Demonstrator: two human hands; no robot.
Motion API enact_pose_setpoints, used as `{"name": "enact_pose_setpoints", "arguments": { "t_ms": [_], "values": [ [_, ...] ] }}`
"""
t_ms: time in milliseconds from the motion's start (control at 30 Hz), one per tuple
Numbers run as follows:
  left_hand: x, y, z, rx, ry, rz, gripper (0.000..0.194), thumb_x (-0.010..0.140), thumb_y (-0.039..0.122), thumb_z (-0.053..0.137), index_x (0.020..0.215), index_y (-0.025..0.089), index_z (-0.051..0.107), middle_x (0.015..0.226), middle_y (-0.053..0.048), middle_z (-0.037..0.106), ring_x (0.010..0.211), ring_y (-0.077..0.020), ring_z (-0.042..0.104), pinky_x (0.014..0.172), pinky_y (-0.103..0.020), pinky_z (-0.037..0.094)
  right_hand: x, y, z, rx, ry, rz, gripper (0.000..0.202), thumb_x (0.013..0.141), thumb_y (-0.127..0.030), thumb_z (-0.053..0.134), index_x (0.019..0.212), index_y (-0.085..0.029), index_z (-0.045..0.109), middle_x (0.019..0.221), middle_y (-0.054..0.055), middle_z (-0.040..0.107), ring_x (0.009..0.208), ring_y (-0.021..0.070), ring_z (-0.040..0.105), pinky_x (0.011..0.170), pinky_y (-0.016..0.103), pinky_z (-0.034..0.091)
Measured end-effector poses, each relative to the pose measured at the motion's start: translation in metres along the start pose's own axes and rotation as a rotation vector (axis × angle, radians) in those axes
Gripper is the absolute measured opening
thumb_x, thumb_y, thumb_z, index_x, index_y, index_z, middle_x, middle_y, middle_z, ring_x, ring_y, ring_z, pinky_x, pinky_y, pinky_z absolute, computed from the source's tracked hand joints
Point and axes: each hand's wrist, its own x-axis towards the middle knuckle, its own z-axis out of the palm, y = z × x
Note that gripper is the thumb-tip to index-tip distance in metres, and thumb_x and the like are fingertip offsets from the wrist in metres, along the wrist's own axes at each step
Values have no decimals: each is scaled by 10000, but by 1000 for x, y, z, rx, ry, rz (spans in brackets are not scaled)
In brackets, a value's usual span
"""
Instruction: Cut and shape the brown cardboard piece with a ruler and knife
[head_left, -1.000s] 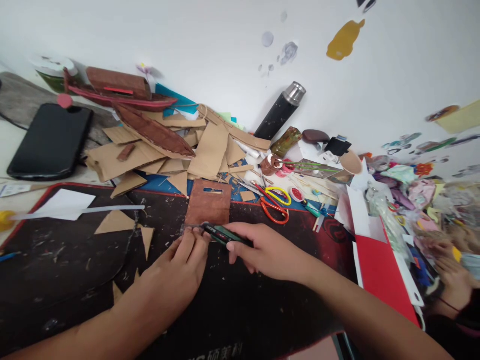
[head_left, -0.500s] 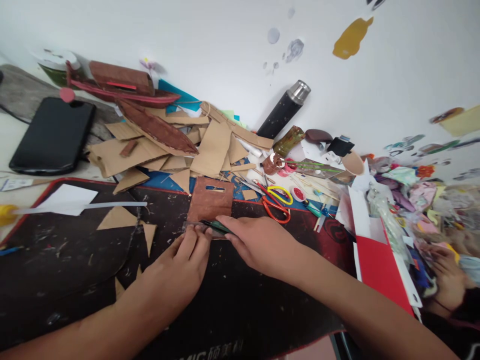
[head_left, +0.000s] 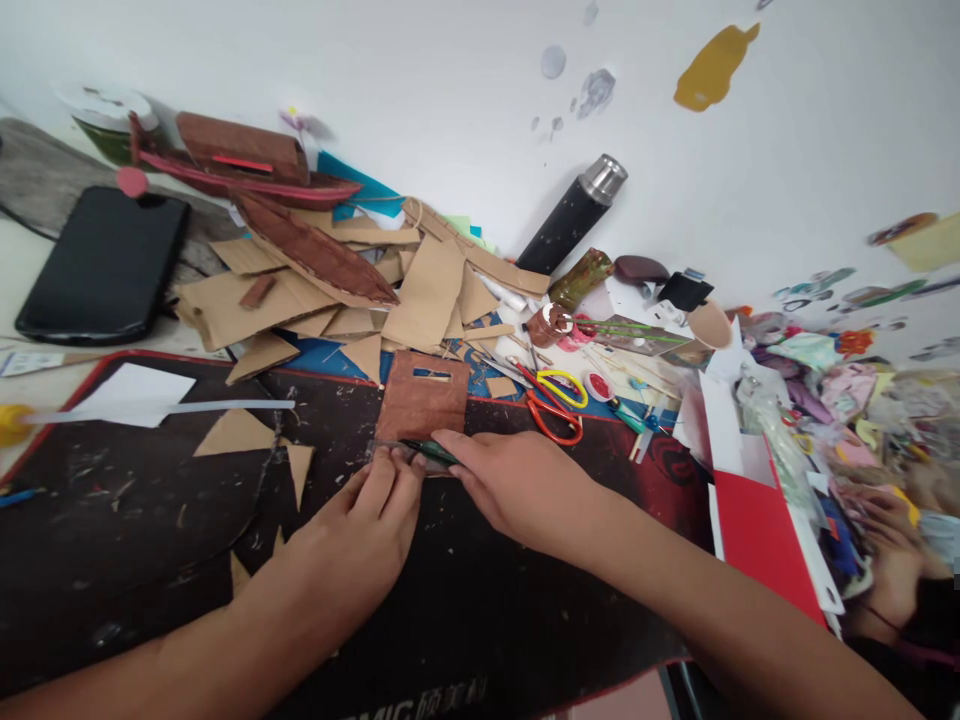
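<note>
The left hand (head_left: 369, 535), grip unclear, apparently steadies the near-left corner of the brown card (head_left: 421, 404) on the black mat (head_left: 480, 630); the right hand (head_left: 521, 490) clamps a green knife (head_left: 435, 452) at the card's near edge.

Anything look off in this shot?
Mostly clutter. Cardboard scraps lie scattered at odd angles on the dark mat, left of the left hand. A mustard blotch marks the wall behind; stain or decoration, I can't tell. The brown panel shows no obvious damage, though its near edge is partly covered.
</note>
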Motion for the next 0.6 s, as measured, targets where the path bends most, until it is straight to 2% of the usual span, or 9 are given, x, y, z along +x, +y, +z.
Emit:
{"name": "enact_pose_setpoints", "arguments": {
  "t_ms": [200,333,500,600],
  "values": [
    [1,0,-2,1,9,-5,536,942,39,517,1357,61,855,1316,-233,836,1235,-337,753,985,-421,668,1,-4,-5,-55,-12,8,438,1180,-227,514,1596,-165,634,1236,167,882,929,302,847,709,381,537],
    [3,-1,-3,8,19,0,528,916,25,518,1313,34,866,1297,-246,836,1206,-349,750,976,-427,659,2,-10,-11,-100,-74,40,519,1164,-184,549,1682,-161,577,1217,170,871,936,317,854,708,398,575],
    [4,0,-2,2,23,-10,518,873,21,535,1251,32,889,1252,-246,841,1178,-363,748,947,-431,654,1,-17,-17,-175,-113,30,630,1120,-95,547,1747,-134,504,1200,178,842,976,292,859,722,367,601],
    [4,0,-2,10,22,-5,522,865,21,551,1262,33,889,1257,-242,842,1183,-366,747,939,-429,655,1,-18,-19,-191,-115,25,614,1125,-88,529,1738,-124,509,1178,167,836,977,284,861,721,358,602]
  ]
}}
